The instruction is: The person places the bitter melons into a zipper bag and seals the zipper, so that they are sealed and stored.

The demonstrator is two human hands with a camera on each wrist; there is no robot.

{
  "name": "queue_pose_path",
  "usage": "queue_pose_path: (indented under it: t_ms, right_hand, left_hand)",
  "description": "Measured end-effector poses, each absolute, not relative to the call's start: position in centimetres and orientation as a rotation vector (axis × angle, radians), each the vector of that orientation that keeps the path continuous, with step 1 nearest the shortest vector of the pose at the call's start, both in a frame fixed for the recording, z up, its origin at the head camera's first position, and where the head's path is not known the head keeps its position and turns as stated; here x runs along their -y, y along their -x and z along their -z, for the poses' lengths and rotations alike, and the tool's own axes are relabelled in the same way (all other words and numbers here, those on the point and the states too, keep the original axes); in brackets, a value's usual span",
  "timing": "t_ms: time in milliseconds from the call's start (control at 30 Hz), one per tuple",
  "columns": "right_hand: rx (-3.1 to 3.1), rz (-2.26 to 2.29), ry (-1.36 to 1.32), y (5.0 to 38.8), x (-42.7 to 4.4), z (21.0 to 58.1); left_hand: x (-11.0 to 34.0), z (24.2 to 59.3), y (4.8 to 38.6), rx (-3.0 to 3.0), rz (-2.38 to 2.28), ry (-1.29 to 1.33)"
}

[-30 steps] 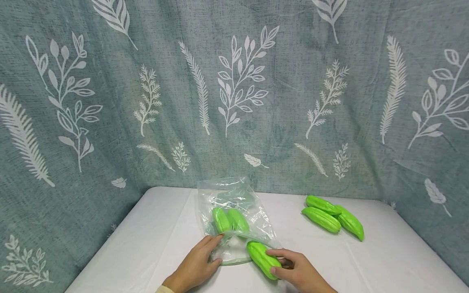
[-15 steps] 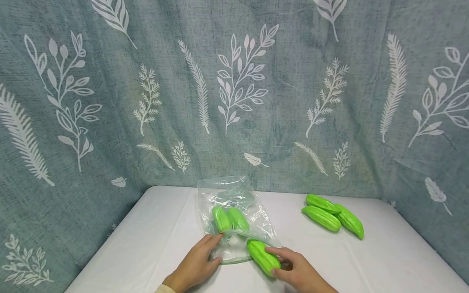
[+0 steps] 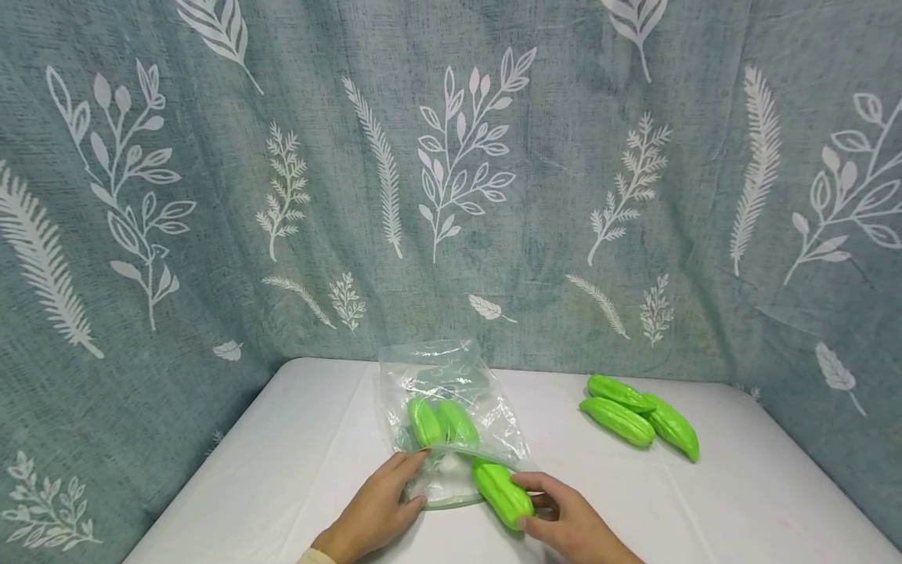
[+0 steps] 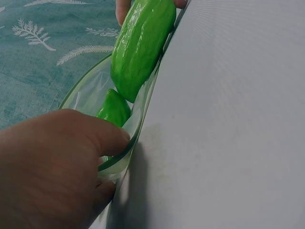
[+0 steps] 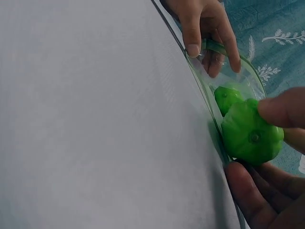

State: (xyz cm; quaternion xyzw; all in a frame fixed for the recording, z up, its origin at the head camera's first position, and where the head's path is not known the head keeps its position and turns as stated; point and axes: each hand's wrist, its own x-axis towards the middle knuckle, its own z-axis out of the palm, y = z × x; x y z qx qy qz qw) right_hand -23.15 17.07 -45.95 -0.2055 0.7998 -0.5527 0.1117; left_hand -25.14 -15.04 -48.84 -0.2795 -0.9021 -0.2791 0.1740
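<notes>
My right hand (image 3: 574,517) grips a bright green, ridged gourd (image 3: 502,493) between thumb and fingers. The gourd's far end is at the mouth of a clear plastic zip bag (image 3: 496,407). In the right wrist view, the gourd's stem end (image 5: 255,138) faces the camera. My left hand (image 3: 380,501) holds the bag's mouth at its left side, index finger at the upper rim and thumb by the lower rim. Two similar gourds (image 3: 425,423) lie side by side inside the bag. In the left wrist view, the held gourd (image 4: 143,47) overlaps the rim, with another gourd (image 4: 114,107) beyond.
On the table's right, three more green gourds (image 3: 620,421) lie in a loose group. White cloth covers the table (image 3: 296,423). A teal curtain (image 3: 535,313) with white leaf prints hangs behind it and along both sides.
The right hand has moved the gourd slightly to the left and away from me, toward the bag's mouth. The left hand and the bag have hardly moved.
</notes>
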Motion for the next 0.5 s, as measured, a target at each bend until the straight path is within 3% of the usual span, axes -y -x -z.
queue_pose_path:
  t_ms: [500]
  right_hand:
    - [-2.525,1.543,0.590,23.03,-16.73,46.32]
  left_hand:
    - [15.02,48.82,25.14,2.567,0.783,0.795]
